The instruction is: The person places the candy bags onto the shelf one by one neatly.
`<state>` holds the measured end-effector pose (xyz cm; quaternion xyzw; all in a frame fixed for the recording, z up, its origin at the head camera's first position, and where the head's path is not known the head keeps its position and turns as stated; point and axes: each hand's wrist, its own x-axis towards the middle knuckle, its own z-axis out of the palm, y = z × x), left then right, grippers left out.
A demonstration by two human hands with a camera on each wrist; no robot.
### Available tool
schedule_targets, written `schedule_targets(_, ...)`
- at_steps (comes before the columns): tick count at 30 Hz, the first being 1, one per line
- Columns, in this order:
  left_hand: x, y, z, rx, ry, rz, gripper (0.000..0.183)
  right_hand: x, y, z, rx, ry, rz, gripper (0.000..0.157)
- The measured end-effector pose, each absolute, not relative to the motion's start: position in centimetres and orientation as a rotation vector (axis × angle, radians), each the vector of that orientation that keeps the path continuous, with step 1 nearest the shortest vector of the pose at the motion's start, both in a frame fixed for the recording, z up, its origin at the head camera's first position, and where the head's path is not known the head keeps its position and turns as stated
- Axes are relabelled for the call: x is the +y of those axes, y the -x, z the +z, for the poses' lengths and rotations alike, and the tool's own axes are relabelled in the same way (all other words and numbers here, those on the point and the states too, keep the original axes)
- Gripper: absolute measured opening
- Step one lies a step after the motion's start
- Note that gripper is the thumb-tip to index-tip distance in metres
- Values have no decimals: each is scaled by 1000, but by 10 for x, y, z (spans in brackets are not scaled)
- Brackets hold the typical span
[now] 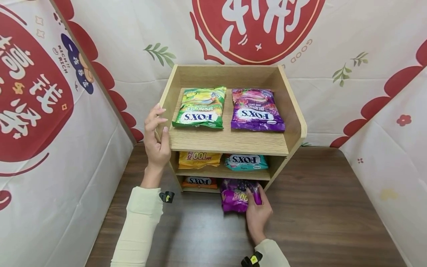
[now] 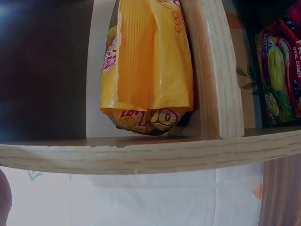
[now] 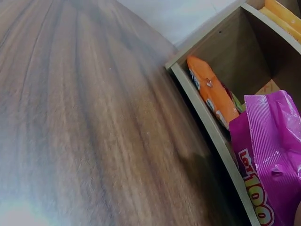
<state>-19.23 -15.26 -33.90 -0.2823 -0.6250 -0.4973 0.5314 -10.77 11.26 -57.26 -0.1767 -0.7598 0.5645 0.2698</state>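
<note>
A small wooden shelf [image 1: 230, 144] with three levels stands on the table. My left hand [image 1: 156, 139] holds its left side panel, fingertips over the edge. At the bottom right opening, my right hand [image 1: 258, 213] pinches the right side of a purple Lot 100 candy bag [image 1: 233, 198], thumb on its front. This bag sticks out past the bottom board; in the right wrist view the purple bag [image 3: 275, 160] shows its crimped end. Beside it on the bottom level lies an orange Fox's bag [image 1: 200, 181].
The top level bears a green Fox's bag [image 1: 201, 107] and a purple Fox's Berries bag [image 1: 257, 109]. On the middle level are a yellow Lot 100 bag [image 1: 199, 160] and a teal Fox's bag [image 1: 246, 162]. Brown table [image 1: 320, 207] surrounds the shelf; printed cloth [image 1: 133, 44] hangs behind.
</note>
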Motion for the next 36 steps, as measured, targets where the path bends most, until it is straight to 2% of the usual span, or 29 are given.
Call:
schedule_targets(12,-154,190,-337,-1485,663,-1165,27,115,116,-578,-2201,518,1434,48)
schedule_targets(19,-154,193,-339,-1496,673,-1163,28,120,105,-575,-2281,479,1508,53)
schedule_targets(29,-153,192,-343,-1503,671,-1176,29,128,79,-579,-2337,593,1549,64)
schedule_targets(32,-152,192,-341,-1491,668,-1176,27,128,70,-578,-2286,677,1724,68)
schedule_targets(36,-154,195,-343,-1496,665,-1176,27,123,65,-576,-1948,758,2242,72)
